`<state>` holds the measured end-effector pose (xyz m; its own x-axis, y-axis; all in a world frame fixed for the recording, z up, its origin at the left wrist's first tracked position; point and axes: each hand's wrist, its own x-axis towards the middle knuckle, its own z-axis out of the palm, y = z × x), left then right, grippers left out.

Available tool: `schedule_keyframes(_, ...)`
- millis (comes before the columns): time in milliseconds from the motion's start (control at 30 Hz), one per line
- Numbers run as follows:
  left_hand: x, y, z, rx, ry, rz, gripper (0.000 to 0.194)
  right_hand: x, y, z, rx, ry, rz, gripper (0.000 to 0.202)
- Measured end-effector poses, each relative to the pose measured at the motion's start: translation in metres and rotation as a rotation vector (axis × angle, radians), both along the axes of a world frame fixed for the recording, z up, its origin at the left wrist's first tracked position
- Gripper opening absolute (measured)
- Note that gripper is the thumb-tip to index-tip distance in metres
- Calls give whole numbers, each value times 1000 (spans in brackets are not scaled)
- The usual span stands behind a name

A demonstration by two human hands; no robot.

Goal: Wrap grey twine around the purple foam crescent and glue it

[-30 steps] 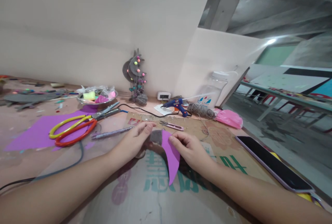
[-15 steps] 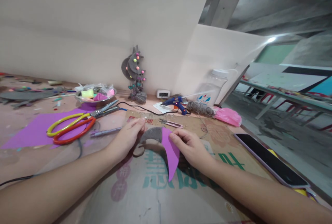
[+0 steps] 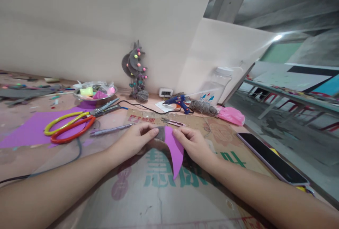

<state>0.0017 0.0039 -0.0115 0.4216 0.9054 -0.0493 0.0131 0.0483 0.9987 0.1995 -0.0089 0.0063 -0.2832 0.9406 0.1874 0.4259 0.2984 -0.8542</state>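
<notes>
Between my hands is a purple crescent cutout [image 3: 174, 153], partly wrapped in grey yarn [image 3: 161, 134] toward its left end. My left hand [image 3: 139, 136] pinches the yarn-wrapped part, thumb on top, and covers that end. My right hand [image 3: 192, 143] grips the bare purple part near the edge of the wrapping, its thumb laid on the face. The purple tip hangs down toward me, over a cardboard sheet [image 3: 137, 200]. Just beyond my hands lie small thread snips [image 3: 173, 122] with a pink handle.
Scissors [image 3: 72, 126] with yellow and red handles lie on purple sheet [image 3: 23, 130] at left, by a pen [image 3: 112, 130]. Behind are a metal bowl [image 3: 96, 102], a decorated grey moon [image 3: 135, 63], a glue gun [image 3: 178, 102], a grey yarn bundle [image 3: 203, 108] and a bottle [image 3: 217, 86]. A phone [image 3: 272, 158] lies right.
My left hand has moved right along the crescent and now pinches the wrapped part, hiding the loop of yarn that hung there. My right hand keeps its grip. The view has shifted slightly.
</notes>
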Motion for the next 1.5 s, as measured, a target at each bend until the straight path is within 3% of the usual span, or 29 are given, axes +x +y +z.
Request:
schedule_keyframes(133, 0, -1, 1, -37, -19, 4, 28, 0, -1, -1, -17, 67, 5, 39)
schedule_keyframes(233, 0, -2, 3, -46, 4, -9, 28, 1, 0, -3, -60, 177, -9, 21)
schedule_keyframes(400, -1, -1, 4, 3, 54, -21, 30, -1, 1, -7, -127, 285, 195, 34)
schedule_keyframes(500, -2, 0, 4, 30, 80, -30, 30, -3, 0, -9, -179, 321, 247, 38)
schedule_keyframes(667, -3, -2, 4, 77, 154, -9, 31, -4, 0, -5, -185, 176, 131, 12)
schedule_keyframes(867, -3, -4, 6, 112, 217, -29, 32, -5, -2, 0, -151, 73, 32, 14)
schedule_keyframes(1100, -4, -3, 7, 184, 215, -68, 31, -8, -4, 1, -123, 24, 29, 15)
schedule_keyframes(1500, -5, -3, 7, 112, 179, -66, 33, -5, 1, -5, -106, 46, 11, 21)
